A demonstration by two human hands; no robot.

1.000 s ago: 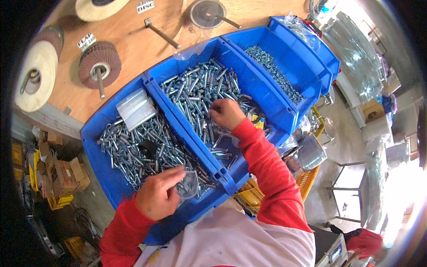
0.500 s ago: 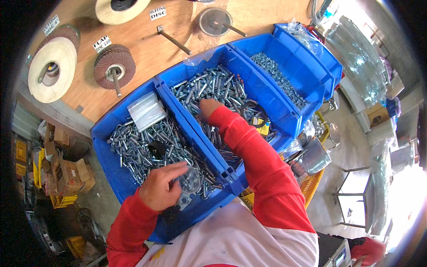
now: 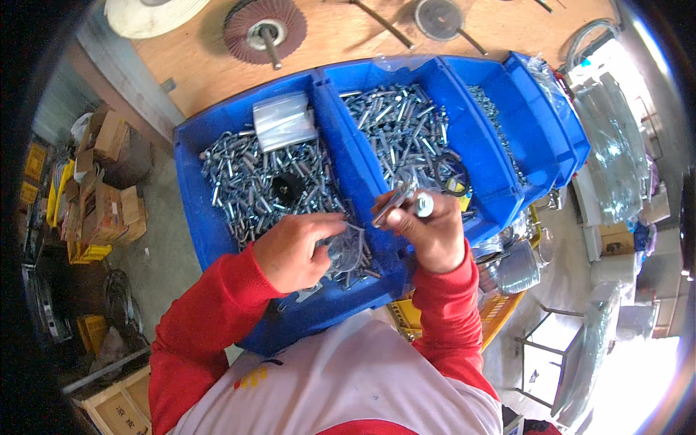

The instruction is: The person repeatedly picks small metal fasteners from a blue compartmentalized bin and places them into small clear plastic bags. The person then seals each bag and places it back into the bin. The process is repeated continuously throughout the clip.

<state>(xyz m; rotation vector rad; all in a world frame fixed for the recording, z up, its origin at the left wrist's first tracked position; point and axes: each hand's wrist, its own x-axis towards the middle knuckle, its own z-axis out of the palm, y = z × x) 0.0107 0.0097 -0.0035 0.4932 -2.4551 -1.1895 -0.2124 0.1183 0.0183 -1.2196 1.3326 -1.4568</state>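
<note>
My right hand point(image 3: 435, 235) is closed around several silvery bolts point(image 3: 395, 203), raised over the near part of the second blue bin point(image 3: 348, 145). Its fingers hide part of them. Above the near end of the leftmost blue bin point(image 3: 190, 196), my left hand point(image 3: 293, 254) grips a clear plastic bag point(image 3: 346, 249) between thumb and fingers. What the bag contains is hard to make out. Loose bolts point(image 3: 246, 185) fill the leftmost bin, along with a black round piece point(image 3: 288, 188) and a stack of clear plastic bags point(image 3: 285, 122). More bolts point(image 3: 399, 123) lie in the second bin.
A black ring point(image 3: 451, 174) lies in the second bin. Further right, a blue bin point(image 3: 482, 123) holds small hardware. Flap discs point(image 3: 265, 30) hang on pegs along the wooden board point(image 3: 326, 43) behind. Cardboard boxes point(image 3: 109, 210) stand at left; a yellow crate point(image 3: 500, 315) sits below the bins.
My right hand has come up out of the second bin and back toward me, now with bolts in its fingers. The left hand stays by the bag. The whole view has shifted.
</note>
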